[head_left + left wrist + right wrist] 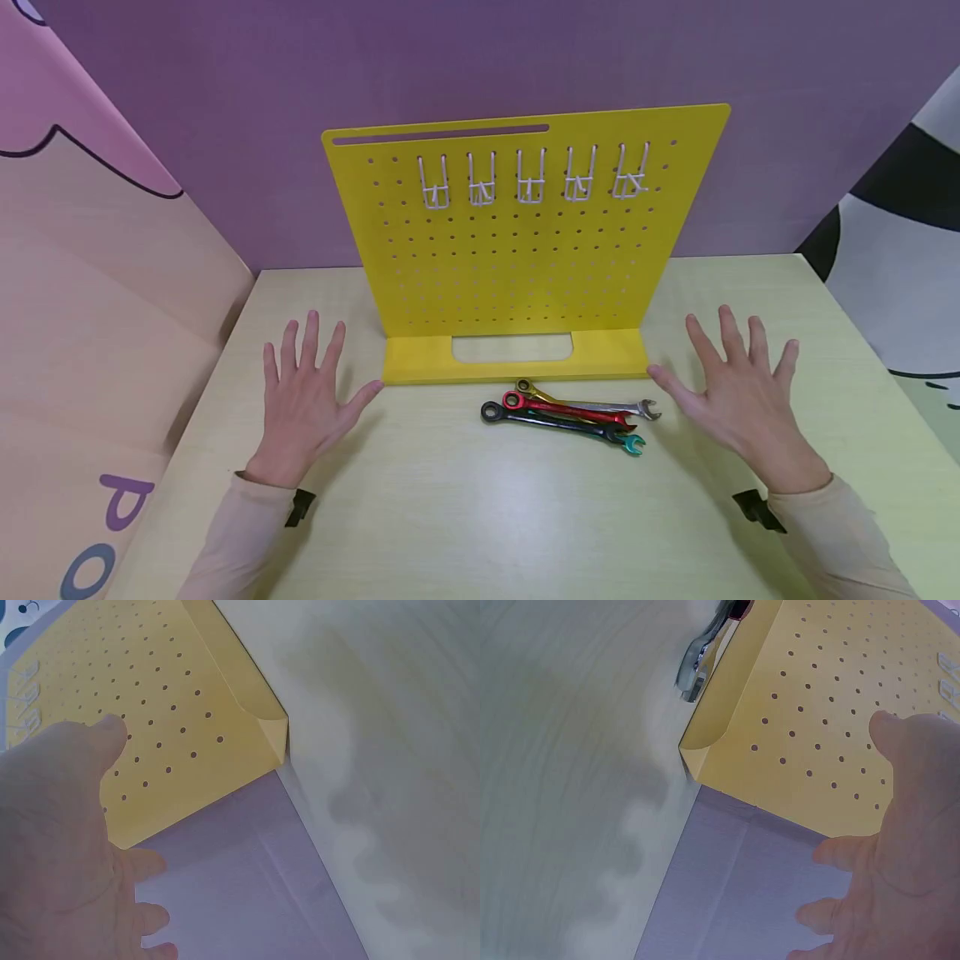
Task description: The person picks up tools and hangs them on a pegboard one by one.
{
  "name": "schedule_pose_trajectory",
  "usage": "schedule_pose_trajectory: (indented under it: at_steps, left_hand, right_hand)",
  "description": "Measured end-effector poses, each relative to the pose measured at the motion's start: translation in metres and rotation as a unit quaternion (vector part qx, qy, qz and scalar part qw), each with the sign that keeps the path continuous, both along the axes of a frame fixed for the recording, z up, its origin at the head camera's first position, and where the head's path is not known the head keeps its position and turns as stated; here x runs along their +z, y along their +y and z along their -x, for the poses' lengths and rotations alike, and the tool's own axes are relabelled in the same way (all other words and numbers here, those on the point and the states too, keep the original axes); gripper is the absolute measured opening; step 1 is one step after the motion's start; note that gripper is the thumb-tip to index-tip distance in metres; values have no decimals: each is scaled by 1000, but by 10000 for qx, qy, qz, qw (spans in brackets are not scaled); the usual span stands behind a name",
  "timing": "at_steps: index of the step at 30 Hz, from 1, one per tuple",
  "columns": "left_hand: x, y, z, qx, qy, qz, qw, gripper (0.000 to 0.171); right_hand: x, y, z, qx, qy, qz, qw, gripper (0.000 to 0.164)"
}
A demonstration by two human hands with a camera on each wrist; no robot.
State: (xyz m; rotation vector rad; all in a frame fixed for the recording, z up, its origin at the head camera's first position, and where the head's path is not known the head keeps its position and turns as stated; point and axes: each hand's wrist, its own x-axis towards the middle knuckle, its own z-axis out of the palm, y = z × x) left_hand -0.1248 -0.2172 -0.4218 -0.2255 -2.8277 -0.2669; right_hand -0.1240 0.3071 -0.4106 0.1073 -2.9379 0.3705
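My left hand [303, 408] is spread to the left of a yellow pegboard [517, 258], its thumb tip close to the board's base corner in the head view. On the other side my right hand [750, 404] is spread as well, thumb toward the base's right corner. Neither hand holds anything. Several combination wrenches lie in a loose bundle in front of the base: a black wrench [555, 421], a red wrench [570, 408], a gold and silver one [600, 406], and a teal open end [633, 444] showing from under the black one.
White wire hooks [530, 179] hang in a row across the pegboard's upper part. The board stands upright on a pale wooden table [480, 517] before a purple backdrop [480, 50]. Printed panels [97, 292] flank the table. Dark straps show at both wrists.
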Motion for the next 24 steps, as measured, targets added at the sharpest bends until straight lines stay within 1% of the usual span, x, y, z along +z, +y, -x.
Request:
schedule_pose_trajectory:
  at_steps: [4, 7, 9, 11, 13, 15, 17, 20, 22, 24]
  left_hand:
    - [1, 1, 3, -196, 170, -88, 9996, 91]
    - [4, 4, 8, -415, 389, -298, 9979, 88]
    - [7, 8, 13, -542, 473, -522, 9960, 87]
    - [10, 12, 18, -628, 449, -836, 9935, 87]
    - [13, 15, 24, -647, 396, -1202, 9898, 86]
    - [16, 19, 29, -611, 403, -1555, 9851, 85]
    - [19, 23, 35, -554, 520, -1941, 9780, 84]
    - [22, 29, 44, -487, 768, -2511, 9637, 81]
    - [25, 33, 49, -447, 887, -2972, 9496, 79]
    - [27, 38, 54, -374, 944, -3442, 9334, 76]
  right_hand:
    - [-1, -2, 0, 27, 165, 91, 9998, 88]
    - [-4, -5, 0, 171, 442, 289, 9985, 79]
    - [-5, -8, 0, 341, 730, 447, 9958, 71]
    - [-6, -12, 0, 561, 1077, 576, 9909, 64]
    - [-8, -17, -1, 751, 1350, 726, 9853, 57]
    - [-9, -23, -2, 900, 1492, 888, 9807, 52]
    - [-10, -30, -3, 1002, 1482, 1036, 9784, 47]
    - [-12, -40, -4, 1186, 1366, 1224, 9758, 43]
    - [-14, -45, -4, 1355, 1293, 1281, 9739, 41]
    - [-16, -51, -4, 1541, 1186, 1338, 9717, 38]
